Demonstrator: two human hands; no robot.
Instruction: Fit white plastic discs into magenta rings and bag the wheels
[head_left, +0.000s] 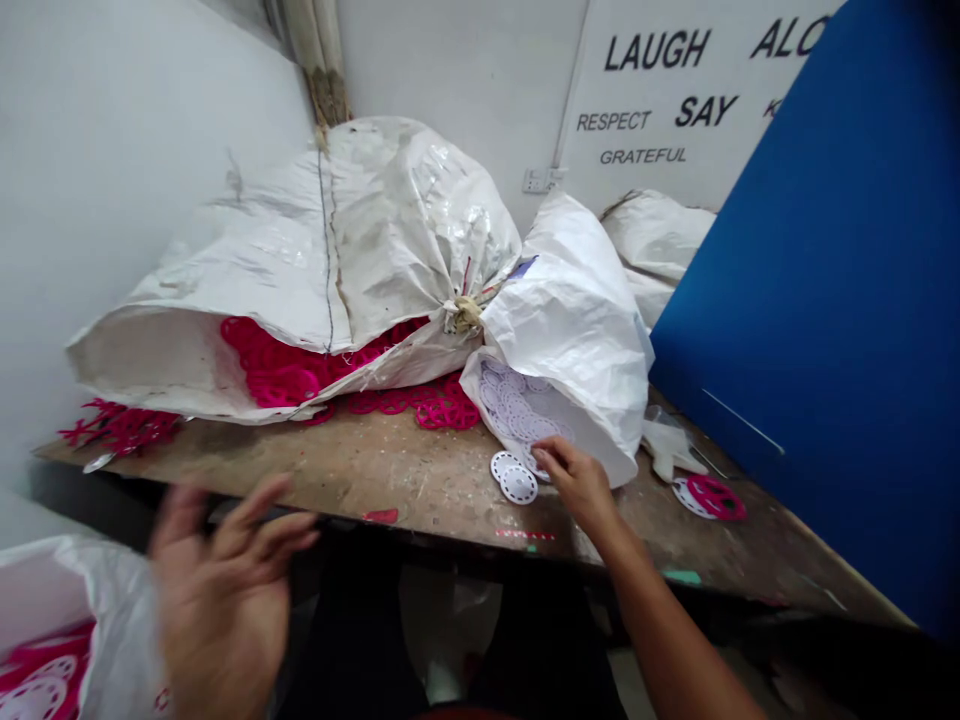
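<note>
My right hand (574, 478) reaches to the mouth of a small white sack (577, 310) lying on the worn table (420, 470). Its fingers are pinched together on a white lace-like disc at the sack's opening. Several more white discs (517, 405) fill the sack, and two white discs (514, 478) lie on the table just left of the hand. My left hand (225, 590) hovers low at the table's front edge, blurred, fingers spread, holding nothing.
A large white sack (330, 250) spills pink cut-out pieces (300, 370) across the back of the table. A blue board (832, 300) stands on the right. A pink and white piece (712, 497) lies near it. A bag with pink pieces (45, 650) sits at lower left.
</note>
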